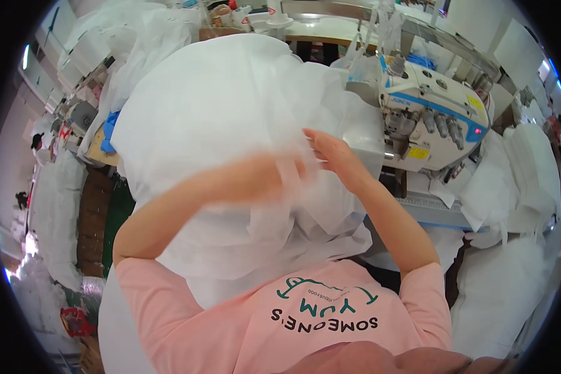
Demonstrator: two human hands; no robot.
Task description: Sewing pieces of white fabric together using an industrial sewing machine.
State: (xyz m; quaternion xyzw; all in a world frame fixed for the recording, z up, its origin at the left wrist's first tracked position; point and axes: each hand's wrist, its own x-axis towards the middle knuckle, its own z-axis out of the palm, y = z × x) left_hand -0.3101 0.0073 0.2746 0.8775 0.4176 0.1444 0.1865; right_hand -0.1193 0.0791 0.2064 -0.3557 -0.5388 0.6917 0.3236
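A big heap of thin white fabric (pixel 199 106) fills the space before me and spills down to my lap. My left hand (pixel 283 174) is smeared by motion over its middle, and a pale strip of the fabric crosses its fingers. Whether those fingers are closed cannot be told. Just to its right, my right hand (pixel 331 154) is bent inward at the heap, its fingers curled on the white fabric with one fingertip pointing up and left. The fabric partly hides the fingers of both hands.
On the right stands a white and blue overlock sewing machine (pixel 436 112), with a red light lit. White cut pieces (pixel 489 187) hang beside it. A blue cloth (pixel 109 132) lies at the left edge of the heap. More white bundles (pixel 56 218) are stacked farther left.
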